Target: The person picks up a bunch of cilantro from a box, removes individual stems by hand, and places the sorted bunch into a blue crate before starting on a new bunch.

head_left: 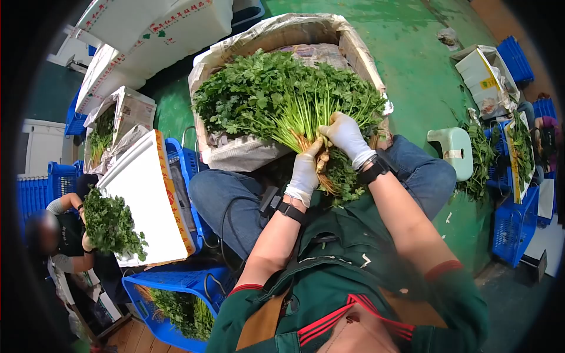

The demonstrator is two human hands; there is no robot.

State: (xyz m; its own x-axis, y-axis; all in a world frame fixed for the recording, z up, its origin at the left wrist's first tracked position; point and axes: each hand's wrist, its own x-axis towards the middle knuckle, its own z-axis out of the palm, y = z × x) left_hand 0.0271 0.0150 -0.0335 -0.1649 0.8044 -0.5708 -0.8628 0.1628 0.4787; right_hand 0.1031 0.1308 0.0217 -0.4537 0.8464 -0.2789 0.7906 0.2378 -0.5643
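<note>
A bunch of leafy greens (306, 120) with thin pale-green stems and yellowish roots, like Chinese celery, lies fanned over the near side of a newspaper-lined box. My left hand (304, 173), in a white glove, is closed around the stem bases near the roots (322, 160). Just to its right, my gloved right hand (347, 138) has its fingers curled on the stems at the same bunch. More greens (253, 88) fill the box (235, 154) beyond my hands. Loose leaves (344, 182) hang below them, over my lap.
A white foam lid (141, 200) and a blue crate of greens (168, 338) are on the left, where a co-worker's hands hold another bunch (112, 226). At right stand a pale green stool (454, 153) and blue crates (515, 226). White boxes (170, 53) rise at upper left.
</note>
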